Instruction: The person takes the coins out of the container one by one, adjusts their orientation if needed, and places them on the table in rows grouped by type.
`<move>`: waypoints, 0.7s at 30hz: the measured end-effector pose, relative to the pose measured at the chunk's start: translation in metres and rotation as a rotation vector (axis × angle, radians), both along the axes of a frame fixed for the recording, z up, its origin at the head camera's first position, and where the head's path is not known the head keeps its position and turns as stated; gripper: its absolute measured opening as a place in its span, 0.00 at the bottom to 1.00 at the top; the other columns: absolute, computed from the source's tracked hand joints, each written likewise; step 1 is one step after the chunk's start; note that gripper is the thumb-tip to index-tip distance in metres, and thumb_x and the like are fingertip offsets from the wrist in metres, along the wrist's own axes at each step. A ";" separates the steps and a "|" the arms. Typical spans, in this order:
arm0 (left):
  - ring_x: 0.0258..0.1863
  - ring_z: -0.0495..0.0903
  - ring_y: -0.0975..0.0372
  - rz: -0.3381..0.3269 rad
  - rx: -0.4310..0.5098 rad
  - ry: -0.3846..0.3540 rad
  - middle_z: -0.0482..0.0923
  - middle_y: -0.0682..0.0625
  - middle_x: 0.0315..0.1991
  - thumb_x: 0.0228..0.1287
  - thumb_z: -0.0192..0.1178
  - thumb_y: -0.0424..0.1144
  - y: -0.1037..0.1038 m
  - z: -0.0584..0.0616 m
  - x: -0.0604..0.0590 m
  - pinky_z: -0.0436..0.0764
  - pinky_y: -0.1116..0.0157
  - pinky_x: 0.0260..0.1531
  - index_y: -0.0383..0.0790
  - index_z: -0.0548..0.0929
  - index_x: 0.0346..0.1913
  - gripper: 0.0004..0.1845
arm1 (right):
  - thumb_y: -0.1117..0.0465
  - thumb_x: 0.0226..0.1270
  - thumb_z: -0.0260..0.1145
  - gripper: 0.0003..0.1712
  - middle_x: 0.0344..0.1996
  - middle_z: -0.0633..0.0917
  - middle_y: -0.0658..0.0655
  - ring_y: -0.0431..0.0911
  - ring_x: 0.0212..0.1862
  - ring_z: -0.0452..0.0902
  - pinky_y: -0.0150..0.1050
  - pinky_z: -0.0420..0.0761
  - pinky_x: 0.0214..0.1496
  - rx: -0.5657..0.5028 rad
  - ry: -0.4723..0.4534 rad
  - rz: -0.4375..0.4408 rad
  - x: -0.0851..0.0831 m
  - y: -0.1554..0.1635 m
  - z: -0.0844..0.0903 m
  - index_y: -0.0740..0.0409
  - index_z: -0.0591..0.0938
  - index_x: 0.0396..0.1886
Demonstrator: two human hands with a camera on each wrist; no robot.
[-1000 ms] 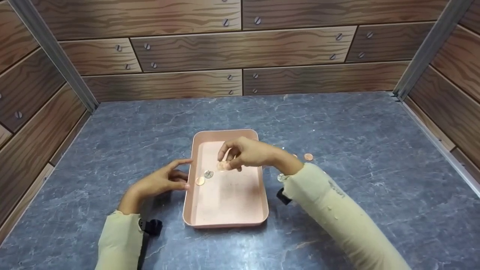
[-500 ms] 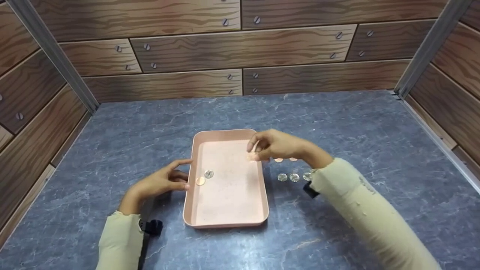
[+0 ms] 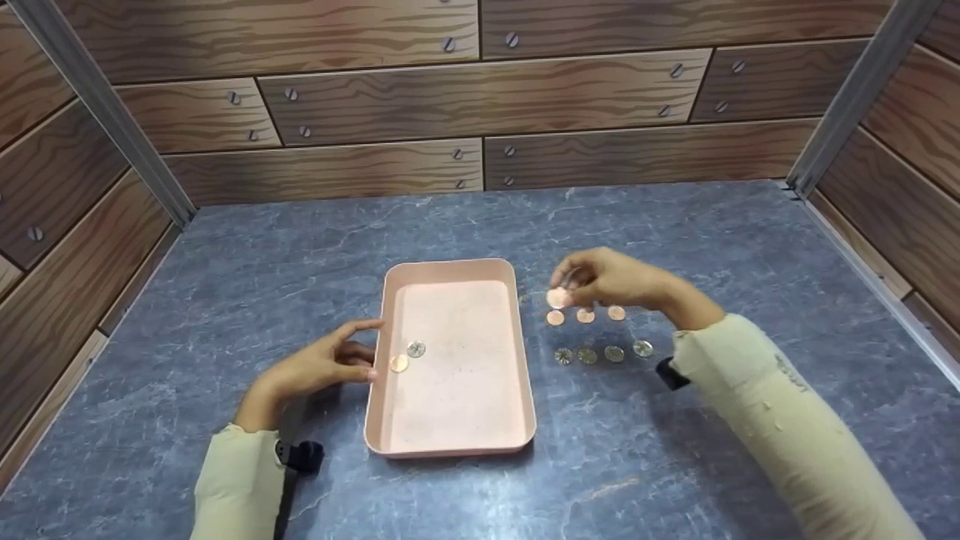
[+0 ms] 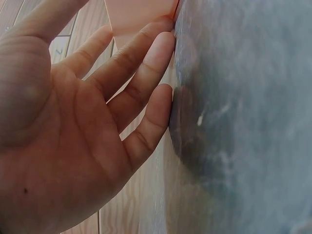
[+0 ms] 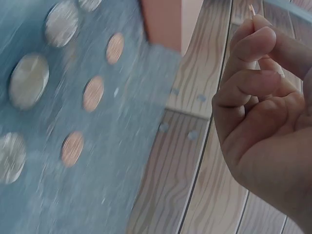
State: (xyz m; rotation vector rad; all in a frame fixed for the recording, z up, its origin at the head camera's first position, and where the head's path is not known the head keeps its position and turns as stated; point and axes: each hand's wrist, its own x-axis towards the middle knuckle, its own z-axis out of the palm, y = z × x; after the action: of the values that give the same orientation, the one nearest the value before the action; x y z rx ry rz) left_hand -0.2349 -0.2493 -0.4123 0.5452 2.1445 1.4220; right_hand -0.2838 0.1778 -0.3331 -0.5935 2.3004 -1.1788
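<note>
My right hand point(image 3: 611, 279) pinches a copper coin point(image 3: 557, 298) between thumb and fingertips, held over the table to the right of the pink tray point(image 3: 450, 452). In the right wrist view the same copper coin point(image 5: 251, 9) shows edge-on at the fingertips. Below the hand lie a row of three copper coins point(image 3: 586, 316) and a nearer row of several silver coins point(image 3: 587, 356). Inside the tray, near its left wall, are one silver coin point(image 3: 416, 349) and one copper coin point(image 3: 399, 363). My left hand point(image 3: 319, 360), fingers relaxed, touches the tray's left side.
The grey-blue marbled table point(image 3: 285, 247) surrounds the tray. Wood-patterned panels point(image 3: 480, 97) close off the back and both sides, with metal posts point(image 3: 847, 105) at the corners.
My right hand has carried the copper coin rightward from over the tray to above the copper row, uncovering the coins on the table. The left hand has stayed at the tray.
</note>
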 end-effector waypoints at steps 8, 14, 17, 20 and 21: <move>0.52 0.79 0.59 -0.002 0.044 -0.027 0.73 0.27 0.58 0.62 0.66 0.38 -0.001 -0.001 0.000 0.77 0.71 0.52 0.36 0.51 0.74 0.44 | 0.65 0.64 0.64 0.18 0.27 0.80 0.49 0.37 0.25 0.73 0.29 0.71 0.26 0.071 0.000 -0.098 -0.005 0.036 -0.008 0.66 0.76 0.52; 0.51 0.79 0.60 -0.004 0.041 -0.024 0.74 0.27 0.57 0.62 0.65 0.37 -0.001 -0.001 0.000 0.77 0.71 0.52 0.36 0.50 0.74 0.44 | 0.62 0.64 0.66 0.19 0.29 0.82 0.50 0.38 0.26 0.75 0.31 0.72 0.27 0.111 0.005 -0.163 -0.008 0.054 -0.015 0.64 0.76 0.52; 0.51 0.80 0.60 -0.001 0.036 -0.023 0.74 0.28 0.57 0.62 0.65 0.37 -0.001 -0.001 0.000 0.77 0.70 0.52 0.36 0.50 0.75 0.44 | 0.62 0.63 0.67 0.20 0.29 0.82 0.48 0.38 0.27 0.74 0.31 0.71 0.27 0.099 -0.009 -0.190 -0.009 0.063 -0.019 0.65 0.75 0.53; 0.51 0.80 0.59 -0.003 0.042 -0.026 0.74 0.27 0.57 0.62 0.65 0.37 0.000 -0.001 -0.001 0.77 0.70 0.52 0.36 0.50 0.75 0.44 | 0.63 0.63 0.66 0.21 0.29 0.82 0.47 0.38 0.27 0.73 0.32 0.72 0.27 0.094 -0.019 -0.210 -0.010 0.070 -0.024 0.66 0.74 0.54; 0.52 0.80 0.58 -0.005 0.045 -0.026 0.74 0.27 0.57 0.62 0.65 0.37 0.000 -0.001 -0.001 0.77 0.70 0.52 0.36 0.50 0.75 0.44 | 0.63 0.63 0.66 0.22 0.29 0.82 0.47 0.38 0.27 0.73 0.32 0.72 0.27 0.098 -0.020 -0.215 -0.010 0.073 -0.025 0.66 0.74 0.54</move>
State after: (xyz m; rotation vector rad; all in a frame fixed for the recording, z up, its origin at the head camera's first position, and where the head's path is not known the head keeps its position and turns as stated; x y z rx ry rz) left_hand -0.2357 -0.2488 -0.4131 0.5455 2.0938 1.4701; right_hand -0.2942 0.2508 -0.3583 -0.3032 2.4354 -1.1530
